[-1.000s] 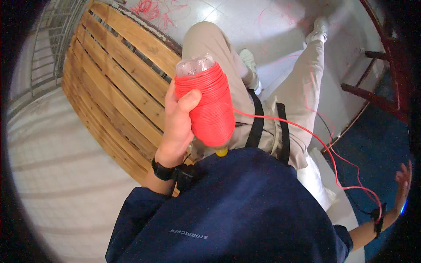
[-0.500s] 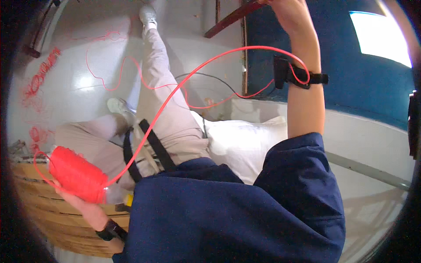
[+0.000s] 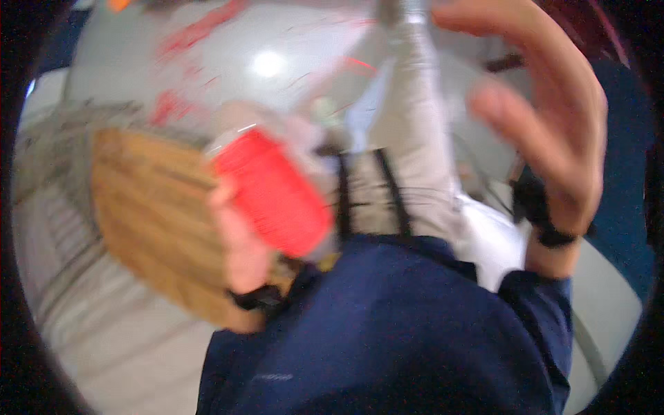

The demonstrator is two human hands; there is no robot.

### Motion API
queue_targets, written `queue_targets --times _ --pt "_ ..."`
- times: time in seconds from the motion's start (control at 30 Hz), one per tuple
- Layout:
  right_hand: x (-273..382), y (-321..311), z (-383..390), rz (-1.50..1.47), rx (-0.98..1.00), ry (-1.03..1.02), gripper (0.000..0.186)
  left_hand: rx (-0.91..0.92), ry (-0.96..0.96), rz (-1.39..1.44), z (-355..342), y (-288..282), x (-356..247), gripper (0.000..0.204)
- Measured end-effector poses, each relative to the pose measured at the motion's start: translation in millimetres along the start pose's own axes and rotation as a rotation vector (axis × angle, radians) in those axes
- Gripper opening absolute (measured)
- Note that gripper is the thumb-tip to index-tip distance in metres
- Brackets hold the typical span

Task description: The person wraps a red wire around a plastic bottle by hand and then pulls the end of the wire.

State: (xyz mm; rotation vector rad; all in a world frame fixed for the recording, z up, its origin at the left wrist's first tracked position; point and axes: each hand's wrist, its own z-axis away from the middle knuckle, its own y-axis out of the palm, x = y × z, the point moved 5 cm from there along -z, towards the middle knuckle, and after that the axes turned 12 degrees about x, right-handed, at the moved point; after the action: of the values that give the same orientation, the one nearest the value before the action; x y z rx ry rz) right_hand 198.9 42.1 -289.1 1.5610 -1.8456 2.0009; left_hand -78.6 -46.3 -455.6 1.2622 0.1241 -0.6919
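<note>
A spool of red cord (image 3: pixel 277 197) lies tilted in front of my body, its windings smeared by motion. My left hand (image 3: pixel 238 238) is closed around its near left side. At the upper right, my right hand (image 3: pixel 564 117) is raised with thumb and fingers curved apart. Nothing shows between them, though the hand is badly blurred. A short red streak of cord (image 3: pixel 360 66) appears between the spool and the right hand; the rest of its run cannot be followed.
Slatted wood (image 3: pixel 152 221) lies to the left, beneath the spool hand. Tangled red cord (image 3: pixel 200 31) is scattered on the grey floor. My outstretched leg (image 3: pixel 418 124) runs forward. A white sack-like thing (image 3: pixel 491 238) is beside my hip, and a blue wall (image 3: pixel 626 152) stands on the right.
My view has swung left. My right hand has come down nearer from the dark red bar, fingers now apart. The big cord loop no longer shows. The spool stays in my left hand.
</note>
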Motion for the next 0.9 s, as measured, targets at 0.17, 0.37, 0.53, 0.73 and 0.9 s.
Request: queue_targets --times 0.17,0.37,0.53,0.73,0.9 --pt "45 61 -37 0.159 0.234 -0.258 0.049 -0.135 0.026 -0.325 12 39 2 0.07" --pt "42 103 -31 -0.083 0.195 -0.307 0.041 -0.056 0.017 -0.28 29 54 0 0.076" --pt "45 108 -26 -0.154 0.2 -0.385 0.036 -0.02 -0.047 -0.226 43 38 7 0.089" --pt "49 116 -15 -0.296 0.16 -0.447 0.037 0.006 -0.084 -0.176 55 28 13 0.093" --pt "53 112 -18 -0.312 0.187 -0.45 0.032 0.011 -0.106 -0.158 58 27 13 0.096"
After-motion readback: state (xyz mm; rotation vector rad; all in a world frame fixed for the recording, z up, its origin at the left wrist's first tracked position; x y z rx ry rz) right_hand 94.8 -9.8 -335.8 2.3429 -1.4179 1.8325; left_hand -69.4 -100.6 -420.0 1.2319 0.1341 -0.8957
